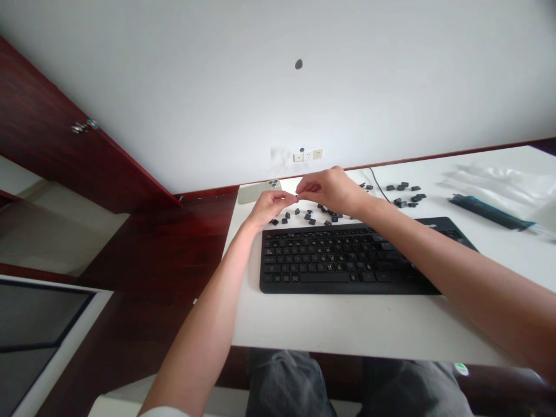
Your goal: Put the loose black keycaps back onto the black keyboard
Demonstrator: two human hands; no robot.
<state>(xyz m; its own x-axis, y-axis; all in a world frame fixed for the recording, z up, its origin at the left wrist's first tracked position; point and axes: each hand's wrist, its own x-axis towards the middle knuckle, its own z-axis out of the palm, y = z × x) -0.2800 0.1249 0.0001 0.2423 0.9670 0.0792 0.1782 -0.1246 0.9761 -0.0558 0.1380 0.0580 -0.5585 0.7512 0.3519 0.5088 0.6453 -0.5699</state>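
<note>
My left hand [273,207] reaches over the far left of the keyboard, its thumb and fingers pinched together. Against its fingertips my right hand [332,188] is also closed in a pinch. Between the two sets of fingertips is a tiny dark piece [297,198] that looks like a keycap; my fingers cover most of it. Below the hands lies a black keyboard [313,277], several of its key positions without caps. Loose black keycaps [312,222] are scattered on the white table just behind it, some partly hidden by my right hand and forearm.
More keycaps [403,204] lie farther right beside a thin black cable [379,186]. A phone [254,192] rests at the table's far left corner. Clear plastic wrapping [499,184] and a dark long packet [490,212] are on the right. The wall stands behind the table [330,318].
</note>
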